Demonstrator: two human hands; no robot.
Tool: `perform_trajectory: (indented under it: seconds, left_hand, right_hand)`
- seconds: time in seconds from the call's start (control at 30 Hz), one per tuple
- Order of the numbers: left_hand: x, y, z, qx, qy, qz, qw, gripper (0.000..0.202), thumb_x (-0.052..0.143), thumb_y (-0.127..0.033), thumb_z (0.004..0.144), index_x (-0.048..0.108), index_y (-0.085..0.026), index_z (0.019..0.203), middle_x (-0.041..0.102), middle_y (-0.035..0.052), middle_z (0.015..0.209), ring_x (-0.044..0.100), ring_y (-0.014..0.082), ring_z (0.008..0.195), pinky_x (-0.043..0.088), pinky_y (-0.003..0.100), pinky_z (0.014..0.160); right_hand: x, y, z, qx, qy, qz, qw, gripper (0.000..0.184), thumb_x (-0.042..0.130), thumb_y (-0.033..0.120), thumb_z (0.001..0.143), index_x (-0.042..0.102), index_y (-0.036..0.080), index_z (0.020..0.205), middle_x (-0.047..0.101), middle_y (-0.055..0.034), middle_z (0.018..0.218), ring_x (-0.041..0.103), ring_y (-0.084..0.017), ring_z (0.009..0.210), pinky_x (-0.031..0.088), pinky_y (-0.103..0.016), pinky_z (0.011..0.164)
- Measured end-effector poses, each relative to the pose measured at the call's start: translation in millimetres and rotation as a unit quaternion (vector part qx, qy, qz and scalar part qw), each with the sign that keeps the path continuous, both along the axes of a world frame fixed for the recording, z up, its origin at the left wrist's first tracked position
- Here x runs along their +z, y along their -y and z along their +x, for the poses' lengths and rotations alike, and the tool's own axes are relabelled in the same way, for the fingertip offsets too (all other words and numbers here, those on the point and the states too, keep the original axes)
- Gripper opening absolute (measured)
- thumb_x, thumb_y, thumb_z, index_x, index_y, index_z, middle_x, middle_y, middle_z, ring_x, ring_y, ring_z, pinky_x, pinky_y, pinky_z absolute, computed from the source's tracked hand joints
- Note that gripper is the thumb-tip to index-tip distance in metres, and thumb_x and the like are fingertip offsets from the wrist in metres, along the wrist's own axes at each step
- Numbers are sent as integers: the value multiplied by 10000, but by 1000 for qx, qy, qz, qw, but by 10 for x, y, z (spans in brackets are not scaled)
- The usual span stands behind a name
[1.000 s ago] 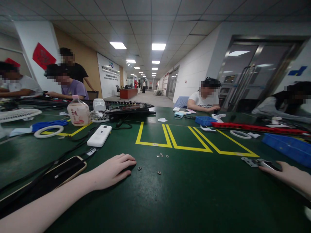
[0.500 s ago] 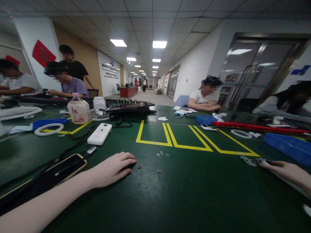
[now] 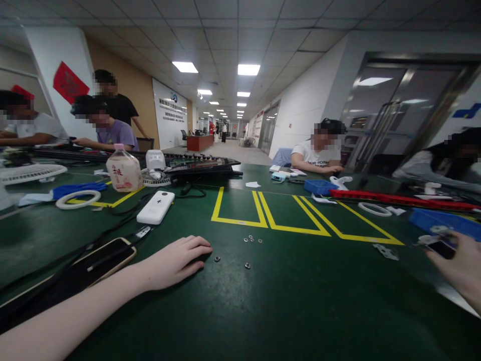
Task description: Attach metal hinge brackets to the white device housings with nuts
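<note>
My left hand [image 3: 186, 260] lies palm down on the green table [image 3: 233, 316], fingers stretched out and holding nothing. Just off its fingertips is a small metal nut [image 3: 217, 259], with another nut [image 3: 247, 265] further right. Several thin metal washers [image 3: 251, 238] sit beyond them. At the right edge, my right hand [image 3: 456, 263] is closed around a silver metal part with a dark face [image 3: 443, 245]; its exact kind is unclear. To the left of that hand, a flat metal plate with holes [image 3: 386, 251] rests on the table.
Yellow tape outlines [image 3: 240, 222] mark the table ahead. A blue tray [image 3: 443, 225] stands beyond my right hand. A white power bank [image 3: 156, 207], a phone [image 3: 108, 260] and cables are on the left, with a drink bottle [image 3: 124, 170] behind. Other people sit across the table.
My right hand has risen and drawn back from the flat metal plate, carrying the metal part. The plate now lies apart from the hand. My left hand stays in place.
</note>
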State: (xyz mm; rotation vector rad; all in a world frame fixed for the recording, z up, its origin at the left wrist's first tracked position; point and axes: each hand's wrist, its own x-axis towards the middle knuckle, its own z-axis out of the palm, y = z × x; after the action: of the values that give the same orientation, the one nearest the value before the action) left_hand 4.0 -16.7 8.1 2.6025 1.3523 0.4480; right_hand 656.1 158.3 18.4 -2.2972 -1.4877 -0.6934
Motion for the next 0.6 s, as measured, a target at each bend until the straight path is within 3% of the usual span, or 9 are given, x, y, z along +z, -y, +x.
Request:
perform_trajectory:
  seconds: [0.13, 0.27, 0.4, 0.6]
  left_hand:
    - [11, 7, 7, 4, -4, -7, 1000, 367, 454, -302, 944, 498, -276, 1307, 524, 57, 1310, 524, 222, 1164, 445, 387, 996]
    - [22, 18, 12, 7, -4, -10, 1000, 371, 456, -293, 943, 493, -273, 1311, 523, 58, 1309, 519, 222, 1168, 439, 392, 1006]
    - [26, 22, 15, 2, -3, -4, 1000, 372, 457, -290, 942, 498, -267, 1311, 533, 64, 1299, 526, 224, 1160, 445, 389, 997]
    - [19, 19, 20, 4, -6, -2, 1000, 371, 452, -289, 944, 491, -270, 1312, 533, 59, 1304, 527, 221, 1163, 430, 395, 1017]
  right_hand:
    - [54, 125, -278, 18, 93, -11, 995, 610, 146, 537, 901, 331, 190, 1367, 561, -206, 1118, 587, -356, 954, 387, -428, 664]
    - [21, 120, -336, 58, 157, -7, 986, 550, 165, 465, 922, 316, 175, 1364, 601, -181, 1066, 600, -315, 898, 355, -396, 659]
    - [-25, 75, -315, 70, 149, -59, 985, 505, 224, 418, 917, 322, 186, 1355, 642, -163, 1026, 611, -313, 891, 349, -391, 659]
    - [-50, 45, -287, 63, 146, -69, 985, 497, 252, 407, 906, 343, 192, 1346, 661, -152, 1041, 609, -316, 923, 354, -405, 682]
